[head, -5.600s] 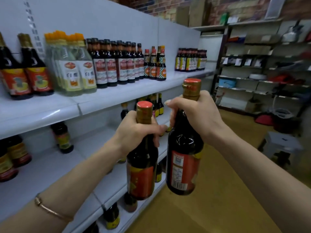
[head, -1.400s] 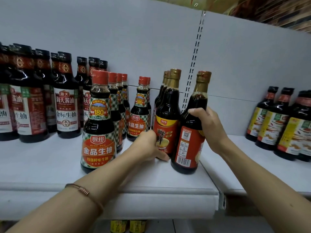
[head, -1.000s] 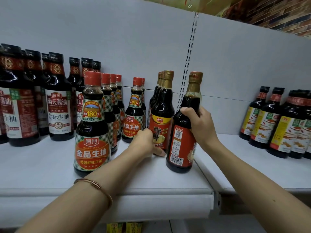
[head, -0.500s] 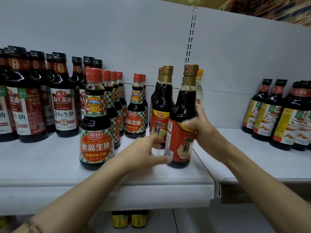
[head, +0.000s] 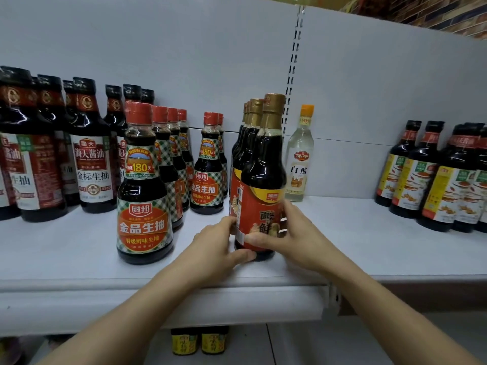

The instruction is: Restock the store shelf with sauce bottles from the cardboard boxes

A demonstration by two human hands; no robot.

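Red-labelled bottle (head: 259, 206) now turned, both hands steadying

Two bare forearms come into the picture from the lower edge, one from 7 o'clock and one from 5 o'clock. No sleeve covers them as far as the picture shows, and no watch or bracelet is visible on the wrists. The left hand (head: 213, 248) and the right hand (head: 295, 238) wear no gloves and no rings. The fingernails on the visible fingers are short and without coloured polish. The rest of the person is outside the picture.
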